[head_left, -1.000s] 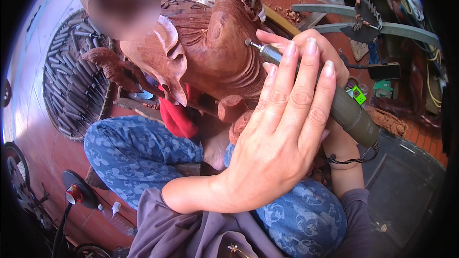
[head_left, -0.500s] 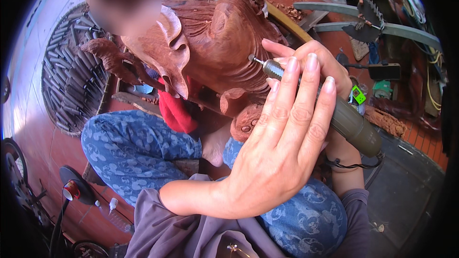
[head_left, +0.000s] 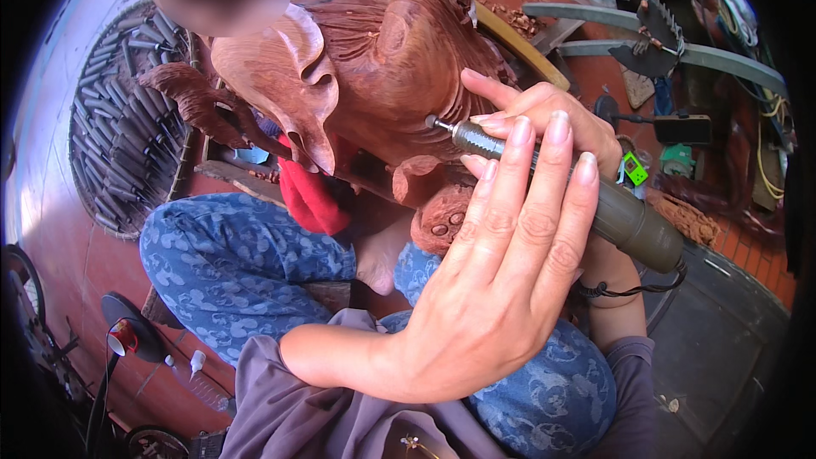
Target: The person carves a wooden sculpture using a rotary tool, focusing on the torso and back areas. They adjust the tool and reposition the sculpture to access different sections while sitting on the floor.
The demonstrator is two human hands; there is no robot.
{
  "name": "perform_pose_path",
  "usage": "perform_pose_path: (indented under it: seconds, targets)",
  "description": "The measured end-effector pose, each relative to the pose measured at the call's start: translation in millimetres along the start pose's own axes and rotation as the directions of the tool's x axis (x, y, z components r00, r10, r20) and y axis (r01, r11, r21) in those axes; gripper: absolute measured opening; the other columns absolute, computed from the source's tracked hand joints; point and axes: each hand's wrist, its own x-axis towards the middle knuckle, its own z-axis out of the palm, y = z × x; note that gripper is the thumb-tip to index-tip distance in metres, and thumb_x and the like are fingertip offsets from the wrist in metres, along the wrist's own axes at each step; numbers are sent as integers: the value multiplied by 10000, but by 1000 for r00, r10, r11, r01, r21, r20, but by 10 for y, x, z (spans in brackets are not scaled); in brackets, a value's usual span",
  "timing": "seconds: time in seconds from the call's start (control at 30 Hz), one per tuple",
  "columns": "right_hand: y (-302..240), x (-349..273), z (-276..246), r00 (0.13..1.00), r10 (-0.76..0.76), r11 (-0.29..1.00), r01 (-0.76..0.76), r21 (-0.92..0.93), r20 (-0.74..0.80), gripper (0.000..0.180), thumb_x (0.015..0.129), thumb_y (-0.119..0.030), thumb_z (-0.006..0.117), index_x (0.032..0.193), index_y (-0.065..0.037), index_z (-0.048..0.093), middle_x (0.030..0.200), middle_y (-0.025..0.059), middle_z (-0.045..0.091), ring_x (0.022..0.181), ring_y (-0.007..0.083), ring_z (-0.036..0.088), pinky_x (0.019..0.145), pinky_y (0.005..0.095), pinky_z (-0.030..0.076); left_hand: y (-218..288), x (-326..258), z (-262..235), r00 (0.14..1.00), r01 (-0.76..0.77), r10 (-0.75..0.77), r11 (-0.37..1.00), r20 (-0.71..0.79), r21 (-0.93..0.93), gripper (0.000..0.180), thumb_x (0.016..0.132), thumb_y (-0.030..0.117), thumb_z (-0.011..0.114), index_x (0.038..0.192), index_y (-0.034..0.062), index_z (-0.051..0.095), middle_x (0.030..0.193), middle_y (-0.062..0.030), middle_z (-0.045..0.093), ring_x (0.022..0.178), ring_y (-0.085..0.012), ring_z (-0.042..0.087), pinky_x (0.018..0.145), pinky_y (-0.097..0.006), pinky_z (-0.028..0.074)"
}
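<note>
A rotary tool (head_left: 633, 221), dark olive with a ribbed metal collar and a black cable, lies slanted across the middle. My right hand (head_left: 565, 119) is wrapped round its front part, index finger reaching toward the carving. Over the tool's body is my left hand (head_left: 497, 280), flat with fingers stretched out; whether its palm presses the tool is hidden. The round burr (head_left: 431, 121) at the tip sits against the folds of a reddish-brown wooden statue (head_left: 365, 102), which leans before my crossed legs.
On the left, a round basket (head_left: 189, 132) holds many dark-handled chisels. A red cloth (head_left: 310, 195) lies under the statue. At the right are a grey metal frame (head_left: 586, 47), a phone-like device (head_left: 682, 129) and a dark bin lid (head_left: 722, 331). A red cup (head_left: 121, 337) stands lower left.
The burr has slid left and slightly down across the statue's folds, the tool and my right hand moving with it. My left hand has shifted a little downward, still flat.
</note>
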Motion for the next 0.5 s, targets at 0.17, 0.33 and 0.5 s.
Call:
perform_pose_path:
  seconds: [0.17, 0.33, 0.5]
  targets:
    - [137, 18, 18, 1000, 11, 989, -10, 150, -3, 200, 718, 44, 773, 860, 47, 632, 826, 105, 646, 902, 270, 695, 919, 445, 557, -52, 43, 60, 999, 1, -1, 1000, -38, -3, 836, 657, 99, 745, 1399, -92, 413, 1435, -342, 388, 1338, -474, 402, 1097, -483, 360]
    - [33, -1, -168, 993, 107, 988, -100, 122, -53, 167, 803, -12, 729, 911, 50, 617, 853, 97, 636, 987, 283, 678, 906, 418, 561, -5, 208, 103, 997, -61, 57, 995, -47, -85, 852, 651, 98, 750, 1410, -81, 407, 1457, -330, 366, 1351, -470, 386, 1084, -499, 369]
    - [24, 169, -67, 989, 146, 964, -141, 227, -5, 169, 891, -113, 667, 955, 29, 601, 891, 105, 649, 970, 260, 681, 830, 350, 579, -45, 193, 99, 997, -36, 38, 999, -64, 31, 585, 856, 117, 474, 1397, -96, 409, 1476, -295, 361, 1377, -439, 362, 1124, -472, 322]
